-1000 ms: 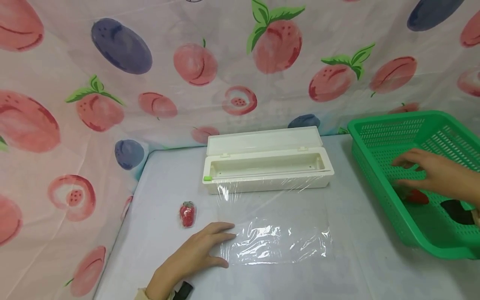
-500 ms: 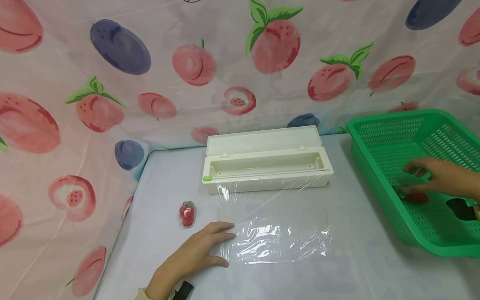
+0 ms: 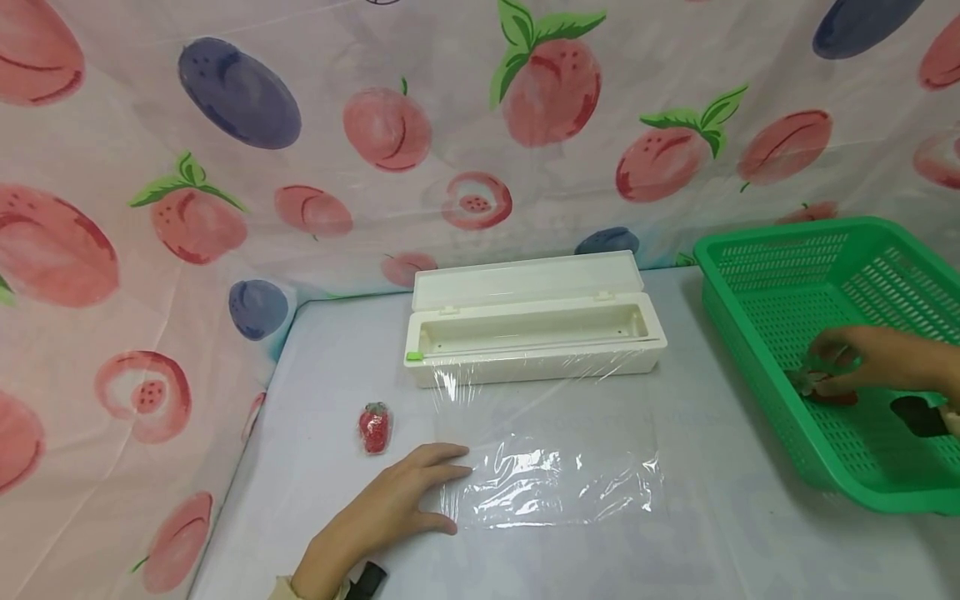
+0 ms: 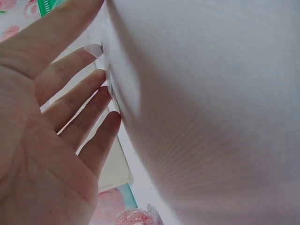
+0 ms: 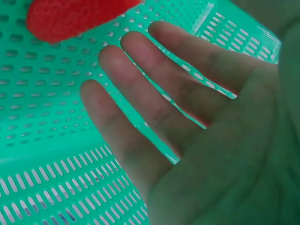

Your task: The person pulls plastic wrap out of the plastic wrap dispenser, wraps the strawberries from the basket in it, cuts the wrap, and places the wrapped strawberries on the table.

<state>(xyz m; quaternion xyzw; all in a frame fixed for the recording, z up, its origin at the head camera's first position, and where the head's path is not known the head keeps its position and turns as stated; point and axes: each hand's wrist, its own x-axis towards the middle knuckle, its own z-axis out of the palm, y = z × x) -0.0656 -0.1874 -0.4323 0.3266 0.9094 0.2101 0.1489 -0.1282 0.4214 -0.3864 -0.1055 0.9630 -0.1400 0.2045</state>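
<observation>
My left hand (image 3: pixel 408 500) rests on the table with its fingers spread, fingertips at the left edge of a sheet of clear cling film (image 3: pixel 555 483). The film stretches forward from a long white cling film dispenser (image 3: pixel 390 312) (image 3: pixel 525 283) whose lid is raised. Left of the film lies a strawberry wrapped in film (image 3: pixel 374 428). Inside the green basket, my right hand (image 3: pixel 885 358) reaches down over a red strawberry (image 3: pixel 843 399), the thumb overlapping it. In the right wrist view, the fingers are extended and the strawberry (image 5: pixel 79 18) lies beyond their tips.
The green plastic basket (image 3: pixel 757 408) stands at the table's right side, its perforated walls around my right hand. A fruit-print cloth (image 3: pixel 420 50) hangs behind and to the left of the table. A small green slider (image 3: pixel 414 357) sits on the dispenser's front left corner.
My right hand has moved slightly right and lower in the basket, its thumb and fingers coming closer to the strawberry. The left hand, film and wrapped strawberry stay where they were.
</observation>
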